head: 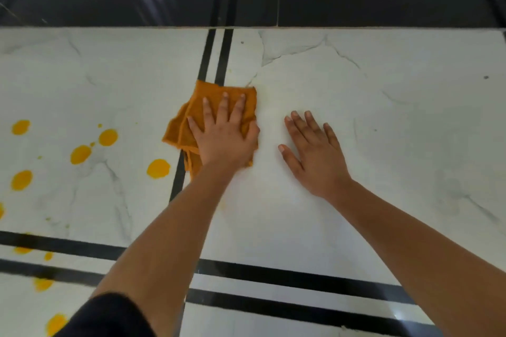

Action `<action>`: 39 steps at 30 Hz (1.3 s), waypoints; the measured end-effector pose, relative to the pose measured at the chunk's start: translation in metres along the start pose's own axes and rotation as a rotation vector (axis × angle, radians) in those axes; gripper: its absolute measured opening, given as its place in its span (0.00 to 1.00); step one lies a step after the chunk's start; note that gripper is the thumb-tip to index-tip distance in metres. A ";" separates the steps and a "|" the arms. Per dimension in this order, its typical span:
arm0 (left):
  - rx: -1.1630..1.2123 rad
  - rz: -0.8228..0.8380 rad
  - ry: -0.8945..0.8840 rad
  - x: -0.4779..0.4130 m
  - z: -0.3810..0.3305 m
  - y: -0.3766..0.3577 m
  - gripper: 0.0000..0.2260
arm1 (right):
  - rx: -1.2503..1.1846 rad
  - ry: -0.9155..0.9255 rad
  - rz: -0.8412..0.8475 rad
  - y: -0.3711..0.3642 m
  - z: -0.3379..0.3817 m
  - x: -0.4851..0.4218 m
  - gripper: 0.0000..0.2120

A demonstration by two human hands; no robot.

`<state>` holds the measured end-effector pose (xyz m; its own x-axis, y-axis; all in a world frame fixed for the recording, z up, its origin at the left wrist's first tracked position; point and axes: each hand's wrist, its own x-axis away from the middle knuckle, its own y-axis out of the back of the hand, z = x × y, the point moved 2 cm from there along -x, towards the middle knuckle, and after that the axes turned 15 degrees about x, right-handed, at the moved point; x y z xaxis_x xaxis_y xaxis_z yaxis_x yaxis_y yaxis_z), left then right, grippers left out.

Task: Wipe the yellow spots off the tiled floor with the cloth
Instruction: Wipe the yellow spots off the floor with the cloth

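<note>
An orange-brown cloth (208, 96) lies crumpled on the white marble-look floor tile (383, 107), across a pair of black inlay lines. My left hand (224, 134) presses flat on top of it, fingers spread and thumb at the cloth's right edge. My right hand (315, 150) rests palm down on bare tile just right of the cloth, fingers apart, holding nothing. Several yellow spots sit on the tile left of the cloth: the nearest spot (158, 168) is beside the black line, others (108, 137) (80, 154) lie further left. More yellow spots (42, 284) mark the lower left.
A black skirting band (383, 3) runs along the wall at the top. Double black stripes (301, 279) cross the floor near me. The tile under and right of my right hand shows only grey veins and a few small dark specks (486, 77).
</note>
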<state>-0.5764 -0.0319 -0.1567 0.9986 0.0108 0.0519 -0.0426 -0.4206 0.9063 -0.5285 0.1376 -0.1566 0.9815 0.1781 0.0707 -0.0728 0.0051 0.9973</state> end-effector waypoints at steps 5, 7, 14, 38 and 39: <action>-0.067 0.125 -0.279 0.052 0.032 0.010 0.27 | 0.004 0.079 0.016 -0.002 0.015 -0.003 0.34; -0.023 0.055 -0.063 0.026 0.046 0.017 0.28 | 0.027 0.086 0.023 -0.004 0.020 0.001 0.35; -0.079 0.115 -0.191 0.092 0.055 0.018 0.27 | 0.054 0.162 0.043 -0.002 0.031 0.005 0.35; 0.140 -0.074 0.211 0.198 0.056 0.021 0.33 | -0.116 0.527 0.120 0.017 0.124 0.024 0.26; 0.213 -0.118 0.226 0.202 0.054 0.023 0.34 | -0.138 0.505 0.110 0.019 0.132 0.027 0.23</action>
<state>-0.3739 -0.0882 -0.1484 0.9628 0.2620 0.0655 0.1043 -0.5844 0.8048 -0.4802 0.0128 -0.1335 0.7619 0.6359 0.1232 -0.2261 0.0829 0.9706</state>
